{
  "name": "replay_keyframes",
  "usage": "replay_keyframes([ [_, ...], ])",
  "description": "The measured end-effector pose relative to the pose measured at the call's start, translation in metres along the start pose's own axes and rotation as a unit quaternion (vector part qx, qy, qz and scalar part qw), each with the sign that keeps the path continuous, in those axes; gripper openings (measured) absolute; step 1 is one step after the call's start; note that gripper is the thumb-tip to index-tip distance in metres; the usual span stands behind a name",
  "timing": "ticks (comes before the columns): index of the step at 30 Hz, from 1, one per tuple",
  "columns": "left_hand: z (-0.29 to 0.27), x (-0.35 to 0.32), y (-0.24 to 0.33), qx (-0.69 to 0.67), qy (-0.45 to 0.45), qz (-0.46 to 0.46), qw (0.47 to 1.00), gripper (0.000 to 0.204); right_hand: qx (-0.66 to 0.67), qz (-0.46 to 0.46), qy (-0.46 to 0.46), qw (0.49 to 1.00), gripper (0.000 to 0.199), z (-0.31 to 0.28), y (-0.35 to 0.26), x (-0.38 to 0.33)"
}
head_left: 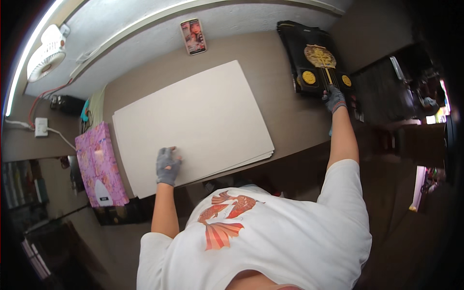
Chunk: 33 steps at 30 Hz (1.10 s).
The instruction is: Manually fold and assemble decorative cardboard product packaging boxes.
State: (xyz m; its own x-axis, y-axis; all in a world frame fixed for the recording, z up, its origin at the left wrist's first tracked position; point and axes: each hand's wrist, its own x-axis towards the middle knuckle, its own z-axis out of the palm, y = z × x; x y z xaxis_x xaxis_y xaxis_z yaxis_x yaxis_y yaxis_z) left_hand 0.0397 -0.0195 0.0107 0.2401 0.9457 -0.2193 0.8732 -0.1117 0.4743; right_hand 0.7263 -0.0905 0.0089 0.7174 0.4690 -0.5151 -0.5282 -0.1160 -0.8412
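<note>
A stack of large white sheets (193, 116) lies on the brown table in front of me, its near right corners slightly fanned. My left hand (167, 166), in a grey glove with bare fingertips, rests on the stack's near left part, fingers a little bent and apart, holding nothing. Off to the far right is a pile of flat black pieces (309, 50) printed with gold round emblems. My right arm is stretched out to it. The gloved right hand (334, 99) is at the pile's near edge, its fingers bent onto a black piece; their tips are partly hidden.
A phone (194, 37) leans on the wall behind the table. At the left are a pink patterned box (100, 164), a white power adapter (41, 127), cables and a black cylindrical object (67, 105). A white fan (47, 55) is mounted above. Dark shelving stands at right.
</note>
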Motion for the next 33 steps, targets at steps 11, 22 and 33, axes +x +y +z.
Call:
replay_keyframes([
  [11, -0.039, -0.058, -0.185, 0.127, 0.080, -0.309, 0.939, 0.105, -0.351, -0.081, -0.232, 0.903, 0.060, 0.046, 0.136, -0.131],
  [22, -0.004, -0.031, -0.158, 0.142, 0.107, -0.352, 0.919, 0.088, -0.805, -0.255, -0.217, 0.489, 0.089, 0.104, 0.183, -0.238],
  [33, -0.026, -0.038, -0.123, 0.133, 0.200, -0.389, 0.889, 0.058, -0.891, -0.191, -0.190, 0.366, 0.097, 0.133, 0.168, -0.247],
])
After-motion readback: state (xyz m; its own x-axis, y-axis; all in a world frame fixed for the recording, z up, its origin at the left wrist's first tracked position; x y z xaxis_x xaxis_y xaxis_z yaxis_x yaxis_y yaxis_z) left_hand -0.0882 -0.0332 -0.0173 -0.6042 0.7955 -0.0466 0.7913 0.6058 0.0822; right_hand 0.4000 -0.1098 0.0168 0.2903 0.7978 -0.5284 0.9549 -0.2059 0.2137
